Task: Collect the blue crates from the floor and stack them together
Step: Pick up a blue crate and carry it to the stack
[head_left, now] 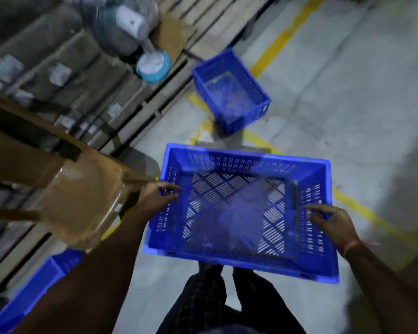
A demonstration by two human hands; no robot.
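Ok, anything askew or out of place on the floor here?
Mildly: the blue crate ahead sits skewed across the yellow floor lines, beside the wooden pallet. The crate being carried, held by left hand and right hand, looks intact.

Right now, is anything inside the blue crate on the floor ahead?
The floor crate seems to hold nothing solid, only a pale sheen on its base, perhaps clear plastic; blur prevents certainty. Its near wall hides that inner corner.
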